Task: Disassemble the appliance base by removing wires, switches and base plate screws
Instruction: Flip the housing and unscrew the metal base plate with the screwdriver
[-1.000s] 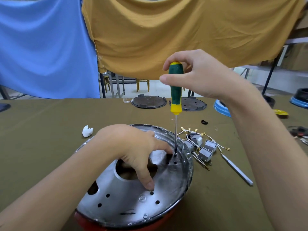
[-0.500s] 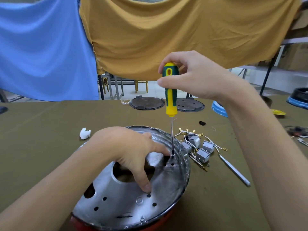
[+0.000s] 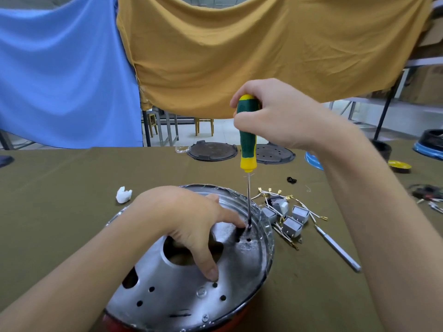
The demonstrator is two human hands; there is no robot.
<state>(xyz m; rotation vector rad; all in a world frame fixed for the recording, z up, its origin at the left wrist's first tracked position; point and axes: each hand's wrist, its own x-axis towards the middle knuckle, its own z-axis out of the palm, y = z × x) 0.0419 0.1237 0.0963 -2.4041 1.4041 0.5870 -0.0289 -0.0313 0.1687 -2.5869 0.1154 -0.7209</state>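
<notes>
The screwdriver point(image 3: 247, 140) is gripped upright by the right hand point(image 3: 275, 116); the base plate point(image 3: 191, 271) is steadied by the spread left hand point(image 3: 184, 216), for screw removal.

The base plate point(image 3: 182, 279) is dull brushed metal, scuffed and powdery near the far holes, its rim point(image 3: 266, 238) shinier. The screwdriver point(image 3: 248, 144) has a glossy green-and-yellow plastic handle and a bright steel shaft. Matt olive cloth covers the bench point(image 3: 60, 188); the switches point(image 3: 291, 227) look grey, smooth plastic

two bare forearms, no sleeves, hands point(image 3: 191, 219) ungloved
</notes>
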